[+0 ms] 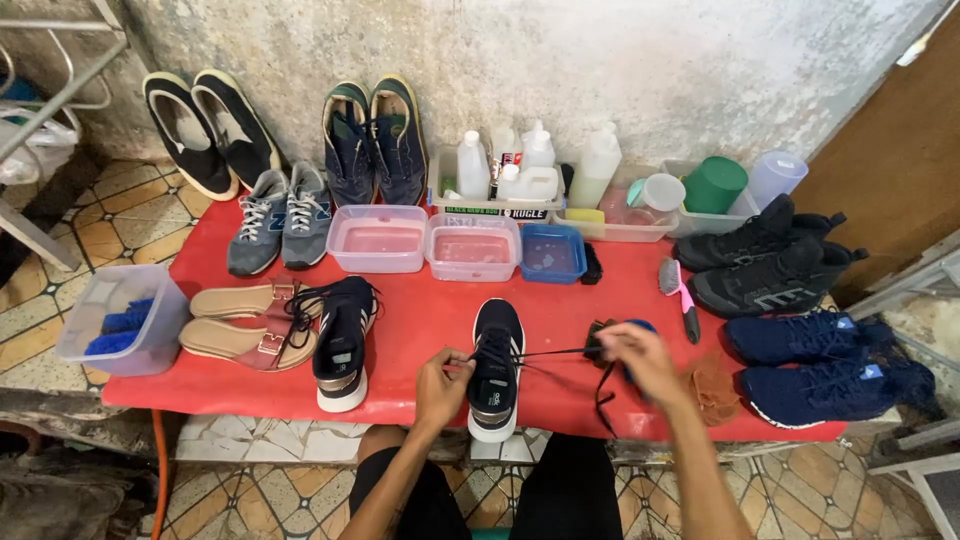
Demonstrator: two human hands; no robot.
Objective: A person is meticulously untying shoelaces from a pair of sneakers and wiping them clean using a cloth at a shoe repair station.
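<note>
A black sneaker with a white sole (pixel 495 372) stands on the red table (pixel 420 320) right in front of me, toe pointing away. My left hand (pixel 442 383) pinches it at the laces on its left side. My right hand (pixel 640 357) holds the black shoelace (pixel 560 352), drawn taut to the right out of the sneaker, with the loose end hanging below. Its matching sneaker (pixel 342 340) lies to the left with loose laces.
Tan sandals (pixel 240 322), grey sneakers (pixel 278 218), navy and black shoes along the wall. Three water tubs (pixel 470 246), bottles in a tray (pixel 500 175), a pink-handled brush (pixel 682 290), black boots (pixel 770 262) and blue sneakers (pixel 820 365) at right. A plastic box (pixel 120 318) sits at left.
</note>
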